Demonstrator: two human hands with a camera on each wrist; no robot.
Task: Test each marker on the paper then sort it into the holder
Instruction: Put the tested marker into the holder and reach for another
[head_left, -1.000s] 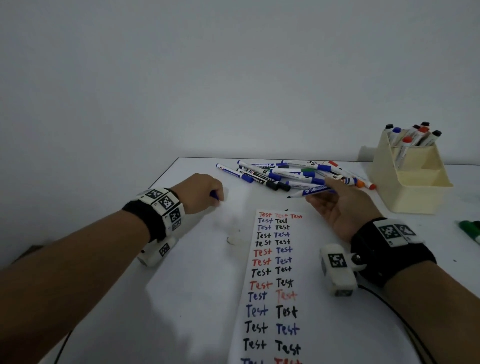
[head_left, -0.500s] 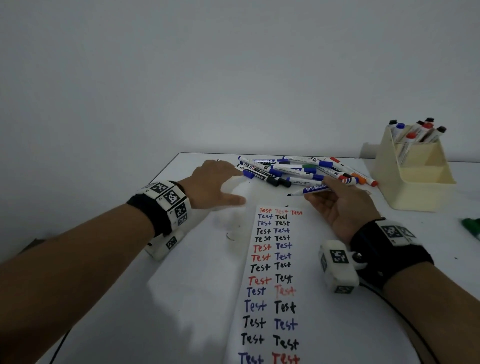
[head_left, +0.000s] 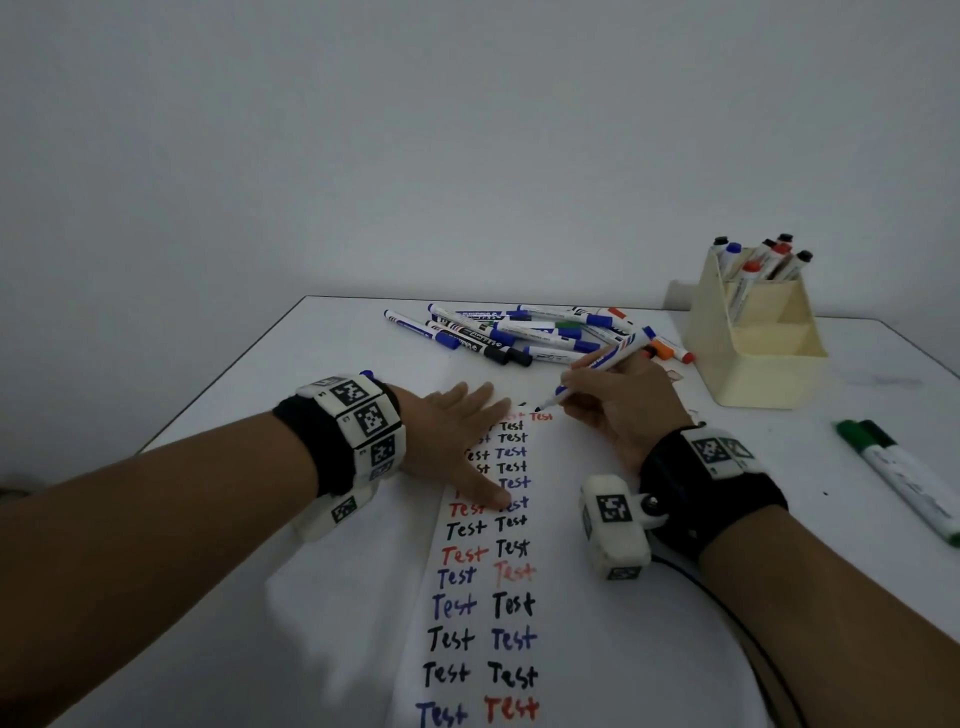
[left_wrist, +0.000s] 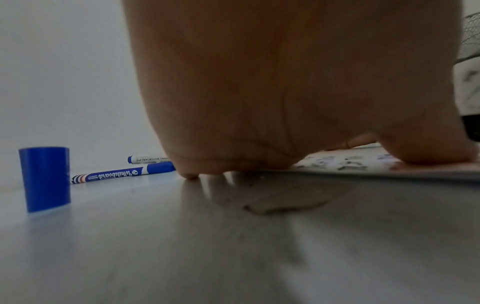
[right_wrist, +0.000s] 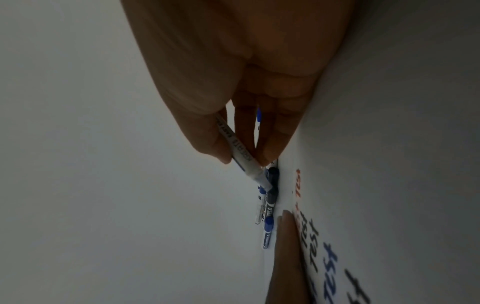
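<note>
the left hand (head_left: 457, 441) lies flat, palm down, on the long white paper strip (head_left: 483, 613) covered in rows of handwritten "test" words in black, blue and red; its fingers are straight and spread, pointing away from the person, the thumb angled out across the writing, and it grasps nothing. the left forearm reaches in from the lower left and wears a black wrist strap with white tag blocks (head_left: 363, 421). in the left wrist view the palm presses on the paper's edge, and a small blue marker cap (left_wrist: 45, 178) stands upright on the white table (left_wrist: 233, 246) just to its left.

the right hand (head_left: 618, 410) is clenched around a slim white whiteboard marker with blue print (head_left: 597, 371), pinched between thumb and fingers in a writing hold. the marker slants up and away to the right, its uncapped dark tip pointing down at the far end of the paper, by the top row of words; whether the tip touches the sheet cannot be told. the heel of this hand sits beside the paper's right edge.

beyond the hands lies a loose pile of capped markers (head_left: 519, 332). the cream plastic holder (head_left: 753, 353) stands at the far right with several markers upright in its tall rear compartment. a thick green-capped marker (head_left: 904, 478) lies at the right edge.
</note>
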